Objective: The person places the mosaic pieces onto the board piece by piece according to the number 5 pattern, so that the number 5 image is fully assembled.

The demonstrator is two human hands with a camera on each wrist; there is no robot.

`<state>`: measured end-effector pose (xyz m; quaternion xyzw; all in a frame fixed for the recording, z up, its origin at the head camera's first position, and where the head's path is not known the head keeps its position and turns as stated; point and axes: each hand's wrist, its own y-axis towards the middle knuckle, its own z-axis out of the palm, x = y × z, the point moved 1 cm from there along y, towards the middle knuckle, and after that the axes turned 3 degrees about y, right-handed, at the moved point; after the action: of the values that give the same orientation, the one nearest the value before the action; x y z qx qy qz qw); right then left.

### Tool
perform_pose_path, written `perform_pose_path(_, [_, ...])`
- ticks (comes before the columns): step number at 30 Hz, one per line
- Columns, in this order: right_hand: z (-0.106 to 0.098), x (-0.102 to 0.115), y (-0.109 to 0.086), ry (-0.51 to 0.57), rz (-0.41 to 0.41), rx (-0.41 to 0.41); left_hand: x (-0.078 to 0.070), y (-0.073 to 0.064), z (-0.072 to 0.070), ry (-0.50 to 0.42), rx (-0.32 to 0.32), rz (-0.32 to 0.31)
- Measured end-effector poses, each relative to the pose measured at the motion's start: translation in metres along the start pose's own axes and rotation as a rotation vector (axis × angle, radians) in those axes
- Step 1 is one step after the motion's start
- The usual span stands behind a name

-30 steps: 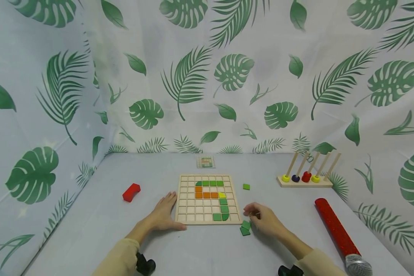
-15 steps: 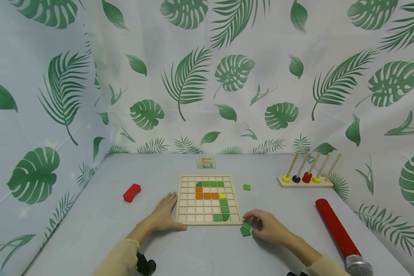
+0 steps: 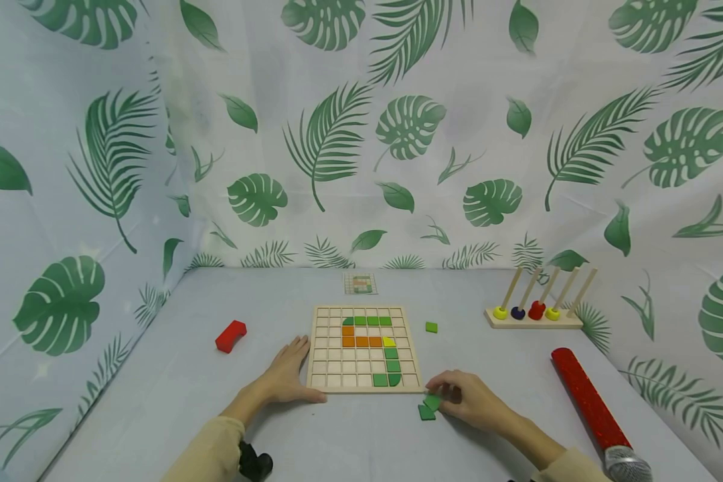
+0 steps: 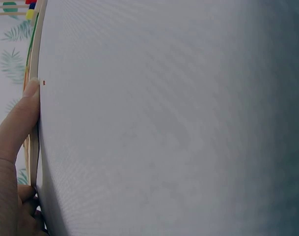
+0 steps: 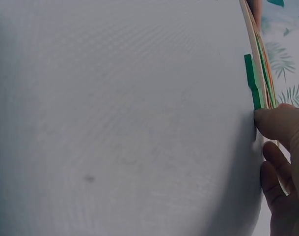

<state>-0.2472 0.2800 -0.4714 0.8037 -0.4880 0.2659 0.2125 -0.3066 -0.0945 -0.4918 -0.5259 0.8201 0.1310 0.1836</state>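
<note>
A wooden grid board [image 3: 331, 367] lies mid-table, bearing green, orange and yellow tiles in an S-like path. My left hand [image 3: 284, 376] rests at its front left corner, fingers straight along the left side and thumb against the front edge; the thumb [image 4: 29, 105] also shows in the left wrist view. Off the board's front right corner, my right hand [image 3: 468, 400] has its thumb and index finger at a green tile [image 3: 432, 402], seemingly pinching it. Another green tile [image 3: 426, 412] lies against that one. The right thumb [image 5: 272, 123] touches green in the right wrist view.
A light green tile [image 3: 431, 327] lies right of the board. Behind the board is a pattern card [image 3: 359, 284]. A red block [image 3: 231, 336] sits left. At right stand a peg stacker with coloured beads [image 3: 533, 320] and a lying red microphone [image 3: 590, 402].
My right hand has moved down towards the loose green tiles, its thumb and index finger now at one. The tiles have shifted slightly towards me. My left hand stays still.
</note>
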Motion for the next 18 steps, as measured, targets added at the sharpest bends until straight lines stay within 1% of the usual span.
perform_pose_path(5, [0.000,-0.002,-0.003,0.005,-0.007,-0.034,0.000,0.001,0.001,0.007,0.003,0.000])
perform_pose_path(8, [0.000,-0.003,-0.006,0.018,0.021,-0.048,0.000,0.001,0.001,0.013,0.005,-0.001])
perform_pose_path(11, [-0.002,-0.005,-0.008,0.055,0.073,-0.069,0.000,0.001,0.001,0.014,0.007,-0.006])
perform_pose_path(14, [-0.005,-0.006,-0.010,0.088,0.111,-0.112,0.001,0.001,0.001,0.005,0.003,-0.004])
perform_pose_path(18, [-0.009,-0.009,-0.010,0.088,0.115,-0.202,0.000,0.000,0.000,0.003,0.001,-0.003])
